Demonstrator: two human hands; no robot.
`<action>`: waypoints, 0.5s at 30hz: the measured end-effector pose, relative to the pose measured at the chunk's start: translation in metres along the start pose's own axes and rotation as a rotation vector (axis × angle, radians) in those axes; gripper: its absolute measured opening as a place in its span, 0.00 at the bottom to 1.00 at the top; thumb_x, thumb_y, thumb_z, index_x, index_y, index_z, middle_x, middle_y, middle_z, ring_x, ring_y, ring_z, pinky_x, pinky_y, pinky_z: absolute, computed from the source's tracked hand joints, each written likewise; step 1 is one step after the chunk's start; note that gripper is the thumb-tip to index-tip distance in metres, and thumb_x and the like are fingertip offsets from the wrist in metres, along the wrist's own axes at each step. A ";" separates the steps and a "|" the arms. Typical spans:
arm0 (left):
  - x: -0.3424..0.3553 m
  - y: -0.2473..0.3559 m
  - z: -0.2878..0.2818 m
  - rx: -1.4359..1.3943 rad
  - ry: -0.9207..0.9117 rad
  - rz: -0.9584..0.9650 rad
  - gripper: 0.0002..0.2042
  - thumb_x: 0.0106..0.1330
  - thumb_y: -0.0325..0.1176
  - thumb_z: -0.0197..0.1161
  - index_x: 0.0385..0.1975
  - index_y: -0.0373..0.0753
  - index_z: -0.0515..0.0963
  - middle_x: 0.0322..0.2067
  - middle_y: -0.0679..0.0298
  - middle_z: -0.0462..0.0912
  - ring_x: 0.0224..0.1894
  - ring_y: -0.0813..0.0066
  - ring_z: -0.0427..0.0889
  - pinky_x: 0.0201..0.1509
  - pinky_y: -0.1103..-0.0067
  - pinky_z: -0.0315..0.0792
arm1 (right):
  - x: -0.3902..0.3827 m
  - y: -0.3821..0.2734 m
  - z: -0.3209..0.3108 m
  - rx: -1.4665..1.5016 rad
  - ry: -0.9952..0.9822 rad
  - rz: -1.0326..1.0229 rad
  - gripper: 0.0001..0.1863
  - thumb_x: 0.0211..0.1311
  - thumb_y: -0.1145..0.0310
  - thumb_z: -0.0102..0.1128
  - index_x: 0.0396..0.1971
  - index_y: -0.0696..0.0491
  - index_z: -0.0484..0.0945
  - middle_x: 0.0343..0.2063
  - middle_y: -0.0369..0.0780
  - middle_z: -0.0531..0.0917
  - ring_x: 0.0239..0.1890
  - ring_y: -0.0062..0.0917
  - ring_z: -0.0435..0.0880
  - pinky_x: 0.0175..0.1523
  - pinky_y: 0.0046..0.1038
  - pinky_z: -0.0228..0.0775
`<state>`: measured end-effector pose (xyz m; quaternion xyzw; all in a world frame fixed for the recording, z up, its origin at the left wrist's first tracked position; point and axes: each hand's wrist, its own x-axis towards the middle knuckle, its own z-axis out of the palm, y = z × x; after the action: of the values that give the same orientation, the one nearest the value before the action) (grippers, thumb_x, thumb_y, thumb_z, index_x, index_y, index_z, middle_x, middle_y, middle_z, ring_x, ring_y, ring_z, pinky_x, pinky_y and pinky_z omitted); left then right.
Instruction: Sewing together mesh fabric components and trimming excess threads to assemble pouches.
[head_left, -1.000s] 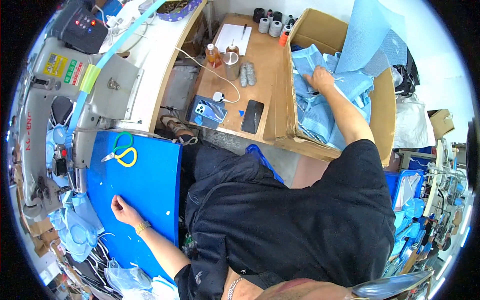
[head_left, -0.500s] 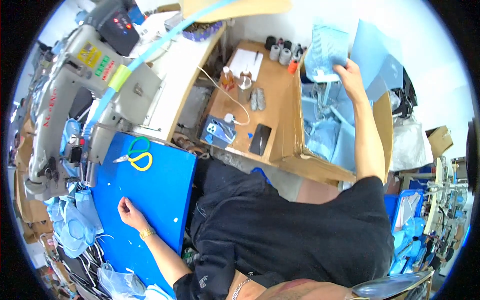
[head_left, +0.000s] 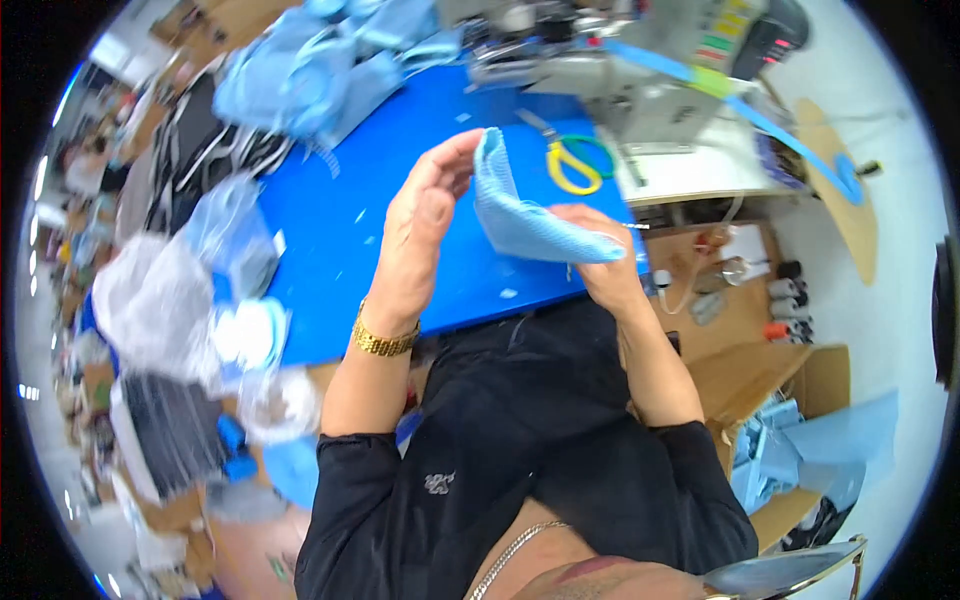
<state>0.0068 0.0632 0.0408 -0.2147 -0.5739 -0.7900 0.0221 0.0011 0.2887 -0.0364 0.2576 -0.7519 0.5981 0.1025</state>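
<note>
A folded piece of light-blue textured fabric (head_left: 520, 220) is held up between my hands above the blue work board (head_left: 330, 250). My left hand (head_left: 430, 205) grips its upper left end with bent fingers. My right hand (head_left: 605, 260) grips the other end, its fingers partly hidden behind the fabric. Just beyond lie scissors (head_left: 575, 165) with yellow and green handles.
A sewing machine (head_left: 640, 90) stands at the top right. Blue fabric pieces (head_left: 290, 80), black straps (head_left: 200, 150) and clear bags (head_left: 150, 300) lie to the left. At lower right stand a cardboard box (head_left: 830, 375) of blue fabric and thread spools (head_left: 788, 300).
My right hand has lifted the fabric out of the box and carried it over the blue board. My left hand has risen and taken hold of it. The view has swung round toward the board.
</note>
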 end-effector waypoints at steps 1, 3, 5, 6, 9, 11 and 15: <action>-0.014 0.009 -0.010 0.048 0.028 0.009 0.25 0.70 0.45 0.58 0.61 0.35 0.68 0.54 0.58 0.77 0.59 0.70 0.72 0.61 0.76 0.67 | 0.009 0.009 0.025 0.024 -0.034 -0.069 0.16 0.49 0.83 0.50 0.37 0.59 0.84 0.41 0.47 0.85 0.46 0.35 0.84 0.52 0.30 0.74; -0.033 0.015 -0.023 0.247 0.247 -0.064 0.22 0.68 0.39 0.61 0.58 0.35 0.70 0.51 0.60 0.78 0.56 0.73 0.73 0.60 0.76 0.68 | 0.016 0.017 0.068 0.132 0.010 -0.019 0.13 0.52 0.82 0.56 0.38 0.59 0.83 0.40 0.45 0.84 0.46 0.33 0.83 0.52 0.28 0.73; -0.050 0.004 -0.027 0.266 0.406 -0.044 0.16 0.69 0.35 0.60 0.53 0.35 0.74 0.46 0.62 0.79 0.46 0.80 0.75 0.51 0.81 0.70 | 0.017 0.015 0.101 0.159 -0.011 0.100 0.16 0.51 0.84 0.55 0.41 0.58 0.82 0.42 0.45 0.84 0.48 0.34 0.82 0.55 0.28 0.71; -0.053 -0.003 -0.030 0.365 0.491 0.006 0.13 0.70 0.34 0.59 0.50 0.35 0.76 0.44 0.63 0.79 0.43 0.82 0.74 0.47 0.83 0.69 | 0.014 0.010 0.109 0.128 -0.137 0.120 0.20 0.51 0.83 0.56 0.47 0.57 0.81 0.45 0.45 0.82 0.50 0.35 0.81 0.56 0.29 0.71; -0.062 -0.019 -0.043 0.474 0.781 -0.013 0.11 0.74 0.34 0.53 0.41 0.34 0.80 0.36 0.68 0.78 0.34 0.86 0.70 0.39 0.85 0.66 | 0.007 -0.015 0.105 0.106 -0.440 -0.056 0.39 0.47 0.71 0.71 0.63 0.56 0.67 0.57 0.47 0.74 0.60 0.36 0.72 0.65 0.32 0.61; -0.066 -0.027 -0.045 0.646 0.766 0.178 0.15 0.76 0.37 0.48 0.43 0.33 0.79 0.29 0.70 0.73 0.34 0.84 0.68 0.40 0.85 0.63 | 0.007 -0.031 0.089 0.220 -0.457 0.000 0.45 0.44 0.64 0.76 0.64 0.57 0.64 0.58 0.45 0.73 0.62 0.35 0.71 0.66 0.32 0.61; -0.058 -0.044 -0.033 0.718 0.665 0.344 0.15 0.76 0.36 0.45 0.42 0.33 0.78 0.33 0.67 0.73 0.35 0.81 0.69 0.40 0.83 0.65 | 0.008 -0.047 0.075 0.081 -0.347 -0.008 0.30 0.48 0.67 0.73 0.54 0.58 0.74 0.44 0.44 0.80 0.45 0.31 0.80 0.48 0.28 0.72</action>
<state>0.0372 0.0358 -0.0278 -0.0222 -0.7272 -0.5538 0.4050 0.0303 0.2082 -0.0128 0.3637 -0.7327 0.5741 -0.0369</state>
